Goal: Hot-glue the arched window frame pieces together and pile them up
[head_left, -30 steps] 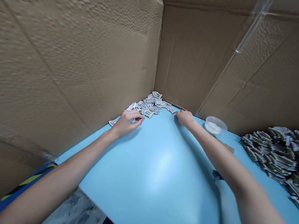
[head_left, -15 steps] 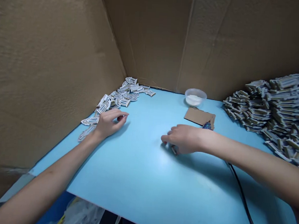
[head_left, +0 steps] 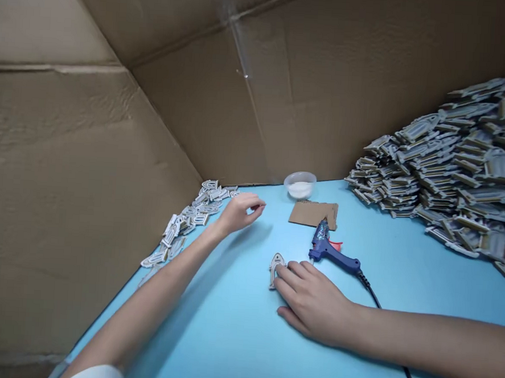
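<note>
My left hand (head_left: 243,212) is raised a little above the table, thumb and fingers pinched together. Whatever they hold, if anything, is too small to make out. Lower down, my right hand (head_left: 309,300) lies with its fingers stretched out, the fingertips touching a small arch-shaped piece (head_left: 275,265) with a pale, outlined face. Part of that piece is covered by the fingers. Just beyond the right hand rests a blue hot glue gun (head_left: 336,257) with a red trigger, its nozzle over a flat bit of cardboard (head_left: 308,213).
A clear plastic bowl (head_left: 299,186) with white contents stands at the back. Similar pieces lie in a loose heap (head_left: 191,216) along the left wall, and a tall pile (head_left: 459,173) fills the right. Cardboard walls (head_left: 189,105) enclose the blue table. A black cord (head_left: 372,293) passes under my right forearm.
The view has tilted and shifted. My left hand has moved right, away from the left heap. My right hand has flattened and drawn nearer, uncovering the arch-shaped piece and the glue gun.
</note>
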Demonstrator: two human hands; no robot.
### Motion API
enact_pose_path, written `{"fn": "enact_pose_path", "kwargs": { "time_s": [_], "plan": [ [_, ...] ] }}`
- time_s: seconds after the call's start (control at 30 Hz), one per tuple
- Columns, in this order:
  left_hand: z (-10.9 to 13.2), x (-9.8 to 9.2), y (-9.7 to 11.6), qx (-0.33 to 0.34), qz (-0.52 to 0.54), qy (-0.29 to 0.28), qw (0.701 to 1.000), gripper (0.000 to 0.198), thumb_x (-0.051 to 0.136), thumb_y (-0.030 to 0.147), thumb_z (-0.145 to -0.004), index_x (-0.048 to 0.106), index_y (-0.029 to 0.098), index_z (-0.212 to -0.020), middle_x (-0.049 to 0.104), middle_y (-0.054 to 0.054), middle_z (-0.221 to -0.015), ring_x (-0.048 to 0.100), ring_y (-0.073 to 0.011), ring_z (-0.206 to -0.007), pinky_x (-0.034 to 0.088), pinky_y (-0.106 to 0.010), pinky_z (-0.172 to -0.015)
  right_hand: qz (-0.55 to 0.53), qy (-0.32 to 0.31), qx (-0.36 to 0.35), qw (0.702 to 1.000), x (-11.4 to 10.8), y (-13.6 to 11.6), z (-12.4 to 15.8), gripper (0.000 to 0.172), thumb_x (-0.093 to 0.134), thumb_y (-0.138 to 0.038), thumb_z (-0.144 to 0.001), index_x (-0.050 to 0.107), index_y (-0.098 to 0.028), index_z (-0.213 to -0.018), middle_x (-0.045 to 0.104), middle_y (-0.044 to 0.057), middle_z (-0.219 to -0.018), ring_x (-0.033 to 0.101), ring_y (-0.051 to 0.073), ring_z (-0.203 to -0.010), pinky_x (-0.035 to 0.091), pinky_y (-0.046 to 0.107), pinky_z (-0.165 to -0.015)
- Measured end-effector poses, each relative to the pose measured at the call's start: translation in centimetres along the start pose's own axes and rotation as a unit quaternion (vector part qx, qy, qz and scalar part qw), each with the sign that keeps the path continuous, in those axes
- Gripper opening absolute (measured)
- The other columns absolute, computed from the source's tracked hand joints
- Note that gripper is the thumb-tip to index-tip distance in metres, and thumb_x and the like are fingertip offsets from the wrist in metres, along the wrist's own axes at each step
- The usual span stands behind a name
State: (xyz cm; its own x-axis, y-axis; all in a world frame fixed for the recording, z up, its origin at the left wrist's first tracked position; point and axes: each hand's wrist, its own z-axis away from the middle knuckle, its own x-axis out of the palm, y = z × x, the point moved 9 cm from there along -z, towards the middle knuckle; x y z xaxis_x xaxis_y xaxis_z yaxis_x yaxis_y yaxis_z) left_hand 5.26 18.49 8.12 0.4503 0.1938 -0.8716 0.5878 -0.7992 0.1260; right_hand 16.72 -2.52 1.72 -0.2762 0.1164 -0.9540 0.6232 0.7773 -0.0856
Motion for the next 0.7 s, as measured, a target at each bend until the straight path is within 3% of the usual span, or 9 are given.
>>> {"fn": "enact_pose_path", "kwargs": {
  "time_s": [0.13, 0.27, 0.4, 0.53, 0.7],
  "plan": [
    [-9.9, 3.8, 0.2, 0.014, -0.018, -0.077, 0.997, 0.022, 0.059, 0.025, -0.099, 0.077, 0.013, -0.101, 0.074, -0.006, -0.092, 0.067, -0.0128, -0.083, 0.052, -0.025, -0.083, 0.036, 0.015, -0.033, 0.999, -0.2, -0.5, 0.0, 0.026, 0.053, -0.034, -0.102, 0.064, -0.015, -0.114, 0.065, 0.014, -0.139, 0.062, 0.029, -0.1, 0.047, 0.043, -0.081],
    [-15.5, 7.5, -0.5, -0.01, -0.032, -0.165, 0.986, 0.028, 0.066, 0.036, -0.1, 0.07, 0.011, -0.111, 0.071, -0.007, -0.107, 0.069, -0.0155, -0.097, 0.059, -0.035, -0.093, 0.047, 0.022, -0.049, 0.997, -0.3, -0.8, 0.1, 0.021, 0.051, -0.03, -0.102, 0.064, -0.015, -0.109, 0.068, 0.012, -0.131, 0.063, 0.027, -0.094, 0.045, 0.042, -0.078],
    [-16.6, 9.9, -1.0, -0.062, -0.047, -0.202, 0.976, 0.035, 0.062, 0.042, -0.103, 0.066, 0.012, -0.121, 0.068, -0.009, -0.118, 0.068, -0.0179, -0.105, 0.061, -0.038, -0.095, 0.031, 0.03, -0.053, 0.998, -0.3, -0.5, 0.2, 0.021, 0.052, -0.031, -0.102, 0.063, -0.015, -0.11, 0.069, 0.012, -0.128, 0.062, 0.027, -0.095, 0.044, 0.042, -0.076],
    [-16.1, 11.5, -1.2, -0.118, -0.052, -0.196, 0.972, 0.036, 0.062, 0.041, -0.103, 0.064, 0.013, -0.126, 0.067, -0.01, -0.124, 0.067, -0.0189, -0.11, 0.06, -0.039, -0.097, 0.011, 0.024, -0.047, 0.999, 0.0, -0.3, 0.1, 0.022, 0.047, -0.03, -0.104, 0.063, -0.016, -0.109, 0.069, 0.011, -0.125, 0.062, 0.027, -0.096, 0.044, 0.042, -0.076],
    [-16.5, 11.2, -1.2, -0.172, -0.038, -0.138, 0.975, 0.034, 0.063, 0.04, -0.103, 0.066, 0.013, -0.122, 0.067, -0.01, -0.122, 0.067, -0.0191, -0.111, 0.059, -0.04, -0.1, -0.006, 0.012, -0.05, 0.999, 0.2, -0.1, 0.1, 0.022, 0.047, -0.03, -0.104, 0.063, -0.016, -0.111, 0.068, 0.012, -0.133, 0.061, 0.028, -0.099, 0.044, 0.043, -0.076]
  ]
}}
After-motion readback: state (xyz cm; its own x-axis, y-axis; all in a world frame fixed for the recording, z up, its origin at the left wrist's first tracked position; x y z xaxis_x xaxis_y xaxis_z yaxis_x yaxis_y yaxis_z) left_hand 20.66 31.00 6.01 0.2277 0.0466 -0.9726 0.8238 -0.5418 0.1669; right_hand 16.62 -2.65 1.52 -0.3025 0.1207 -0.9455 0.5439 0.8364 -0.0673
